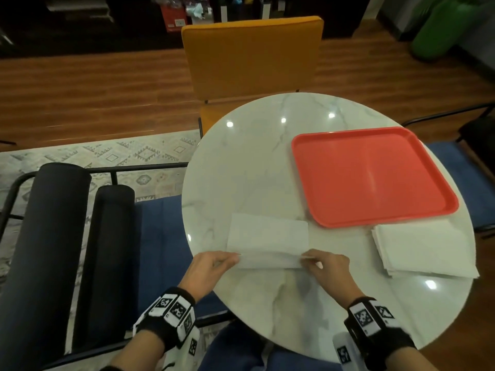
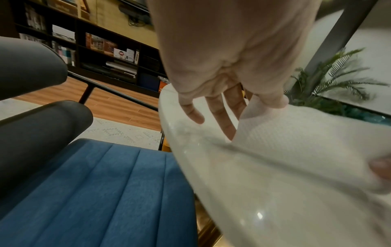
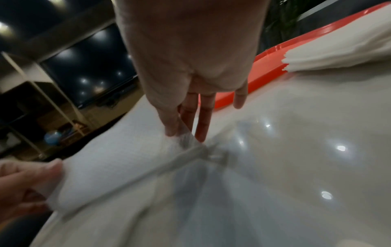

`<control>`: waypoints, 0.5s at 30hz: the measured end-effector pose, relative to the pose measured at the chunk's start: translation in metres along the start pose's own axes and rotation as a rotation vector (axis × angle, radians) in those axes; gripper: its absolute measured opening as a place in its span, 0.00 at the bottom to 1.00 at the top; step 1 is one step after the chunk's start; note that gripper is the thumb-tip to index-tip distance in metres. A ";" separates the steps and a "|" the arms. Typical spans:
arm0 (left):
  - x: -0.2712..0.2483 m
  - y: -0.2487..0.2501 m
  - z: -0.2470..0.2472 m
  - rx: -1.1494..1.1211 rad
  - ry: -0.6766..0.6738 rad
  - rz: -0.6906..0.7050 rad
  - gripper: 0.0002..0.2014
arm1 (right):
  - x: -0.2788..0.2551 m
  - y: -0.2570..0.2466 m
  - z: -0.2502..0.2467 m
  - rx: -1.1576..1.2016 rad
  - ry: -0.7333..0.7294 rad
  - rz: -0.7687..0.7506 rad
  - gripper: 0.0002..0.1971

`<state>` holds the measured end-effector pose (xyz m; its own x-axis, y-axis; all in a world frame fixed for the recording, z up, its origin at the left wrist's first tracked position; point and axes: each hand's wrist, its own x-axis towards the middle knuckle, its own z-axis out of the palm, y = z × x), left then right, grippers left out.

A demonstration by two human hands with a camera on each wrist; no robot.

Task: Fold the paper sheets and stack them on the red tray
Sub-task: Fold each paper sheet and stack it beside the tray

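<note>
A white paper sheet (image 1: 267,241) lies on the round marble table (image 1: 254,162), its near edge lifted off the surface. My left hand (image 1: 214,266) pinches the sheet's near left corner, and my right hand (image 1: 325,265) pinches its near right corner. In the left wrist view the thumb (image 2: 273,100) lies on top of the textured sheet (image 2: 296,137), other fingers beneath. In the right wrist view the thumb (image 3: 169,123) presses the sheet (image 3: 118,150) against the fingers. The red tray (image 1: 372,175) sits at the right with nothing on it. A stack of unfolded sheets (image 1: 423,250) lies just in front of the tray.
An orange chair (image 1: 251,60) stands beyond the table. A blue cushioned seat (image 1: 160,242) with dark bolsters (image 1: 53,236) is at my left. The near table edge runs close under my wrists.
</note>
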<state>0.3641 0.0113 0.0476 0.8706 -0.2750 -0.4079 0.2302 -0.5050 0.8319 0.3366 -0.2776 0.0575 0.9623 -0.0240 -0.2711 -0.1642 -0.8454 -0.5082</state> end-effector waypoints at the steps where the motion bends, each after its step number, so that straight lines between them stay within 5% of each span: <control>1: 0.005 0.005 -0.002 -0.006 0.014 -0.007 0.17 | 0.005 -0.002 -0.004 0.034 -0.008 0.038 0.07; 7: 0.046 0.038 -0.018 0.066 0.094 0.063 0.14 | 0.040 -0.024 -0.021 0.010 0.009 0.209 0.18; 13: 0.075 0.042 -0.018 0.290 0.109 0.028 0.20 | 0.045 -0.029 -0.018 0.033 0.063 0.211 0.06; 15: 0.072 0.040 -0.015 0.368 0.163 -0.002 0.22 | 0.044 -0.029 -0.018 -0.002 0.138 0.179 0.11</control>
<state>0.4424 -0.0164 0.0574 0.9347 -0.1553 -0.3198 0.0867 -0.7729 0.6286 0.3879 -0.2637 0.0751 0.9384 -0.2461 -0.2428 -0.3348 -0.8219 -0.4608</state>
